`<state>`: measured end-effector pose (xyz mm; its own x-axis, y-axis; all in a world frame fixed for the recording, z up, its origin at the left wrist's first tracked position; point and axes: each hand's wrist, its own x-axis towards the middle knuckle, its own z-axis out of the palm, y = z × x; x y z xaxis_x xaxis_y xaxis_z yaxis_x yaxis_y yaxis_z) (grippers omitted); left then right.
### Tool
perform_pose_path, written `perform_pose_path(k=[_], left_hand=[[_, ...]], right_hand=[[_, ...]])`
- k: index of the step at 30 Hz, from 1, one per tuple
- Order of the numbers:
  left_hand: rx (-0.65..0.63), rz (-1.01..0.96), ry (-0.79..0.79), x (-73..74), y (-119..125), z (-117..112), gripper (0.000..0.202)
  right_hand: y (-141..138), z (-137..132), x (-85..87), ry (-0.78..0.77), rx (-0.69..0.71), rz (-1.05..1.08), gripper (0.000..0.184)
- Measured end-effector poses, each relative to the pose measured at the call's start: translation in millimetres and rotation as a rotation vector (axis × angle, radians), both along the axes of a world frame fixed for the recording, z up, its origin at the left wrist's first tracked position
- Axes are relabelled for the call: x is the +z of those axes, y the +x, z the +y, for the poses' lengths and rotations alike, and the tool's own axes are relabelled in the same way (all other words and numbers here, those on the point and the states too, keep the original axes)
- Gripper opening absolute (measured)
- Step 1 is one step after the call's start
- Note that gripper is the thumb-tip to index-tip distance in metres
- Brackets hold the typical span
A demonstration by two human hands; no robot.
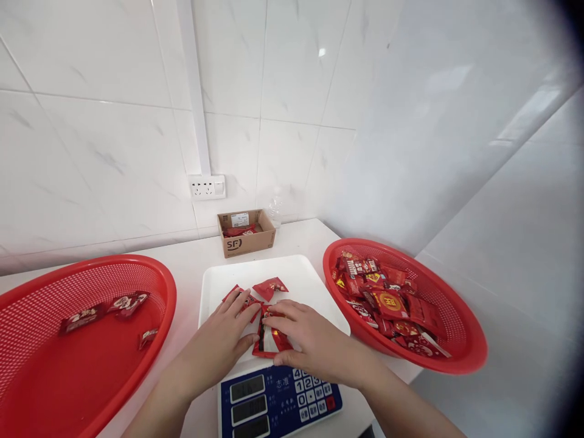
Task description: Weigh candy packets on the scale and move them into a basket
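Observation:
A scale's white tray holds several red snack packets. My left hand rests over a red packet at the left of this group, its fingers spread across it. My right hand curls over a nearer red packet, fingers on top and thumb by its near edge. Part of that packet is hidden beneath the hand. A third red packet lies on the tray just beyond my fingers, touched by neither hand. Below my wrists is the scale's blue panel with displays and number keys.
On the left stands a red mesh basket with a few packets inside. Another red basket, heaped with red packets, is on the right. A cardboard box with packets sits behind the scale, near a clear plastic bottle and the tiled wall.

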<state>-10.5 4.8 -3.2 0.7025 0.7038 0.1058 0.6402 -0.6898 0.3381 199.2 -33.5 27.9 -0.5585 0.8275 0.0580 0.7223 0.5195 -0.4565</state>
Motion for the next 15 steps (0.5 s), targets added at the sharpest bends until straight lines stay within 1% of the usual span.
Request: perform_pose_path(k=[3, 8, 10, 12, 15], left_hand=[[0.021, -0.006, -0.042, -0.7, 2, 1, 0.046], [0.037, -0.026, -0.074, -1.1, 6, 3, 0.053], [0.043, -0.023, -0.085, 0.0, 7, 4, 0.055], [0.047, -0.005, -0.096, 0.9, 7, 4, 0.058], [0.058, 0.027, -0.077, 0.9, 6, 4, 0.060]], right_hand=[[2, 3, -5.4, 0.019, -0.036, -0.014, 0.038], [7, 8, -9.9, 0.023, -0.044, 0.084, 0.042], [8, 10, -10.3, 0.013, -0.064, 0.111, 0.040], [10, 14, -10.6, 0.003, -0.119, 0.155, 0.036], [12, 26, -12.2, 0.021, -0.244, 0.228, 0.035]])
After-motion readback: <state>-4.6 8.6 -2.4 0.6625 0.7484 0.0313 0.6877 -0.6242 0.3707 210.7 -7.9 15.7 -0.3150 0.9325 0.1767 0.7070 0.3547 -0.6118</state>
